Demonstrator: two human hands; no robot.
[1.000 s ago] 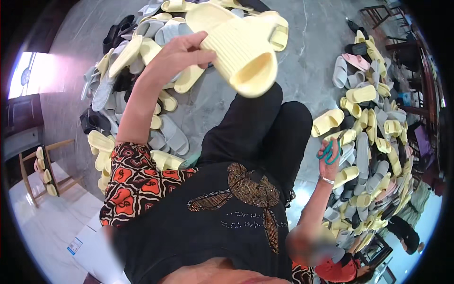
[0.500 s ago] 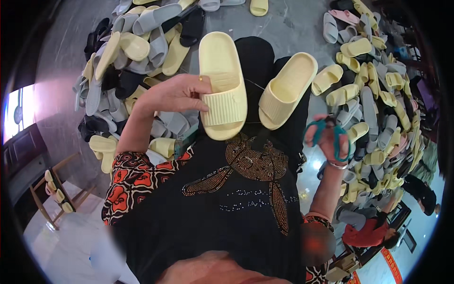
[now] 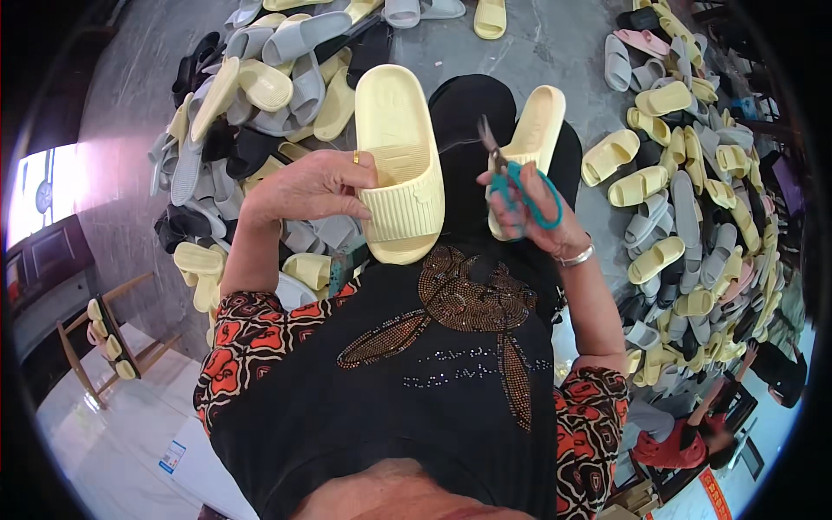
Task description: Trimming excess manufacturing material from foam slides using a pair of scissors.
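Note:
My left hand (image 3: 325,186) grips a pale yellow slipper (image 3: 402,217) by the edge of its ribbed strap, thumb outside and fingers tucked under it. The slipper is held toe down over my lap. In my right hand (image 3: 542,221) is a pair of scissors (image 3: 552,204) with teal handles, its blades pointing up and left. The fingers there are slightly blurred. Behind that hand a second yellow slipper (image 3: 539,130) rests on my right leg, its strap mostly hidden by the hand and scissors.
A heap of grey, yellow and black slippers (image 3: 303,39) lies on the floor at the left. A larger heap (image 3: 693,225) spreads along the right. Two other people are at the lower right, one in a red top (image 3: 672,446). A wooden rack (image 3: 108,342) stands at the left.
My right hand has swung up and inward with the scissors, from beside my right leg to in front of the second slipper. The left hand's slipper has shifted slightly left.

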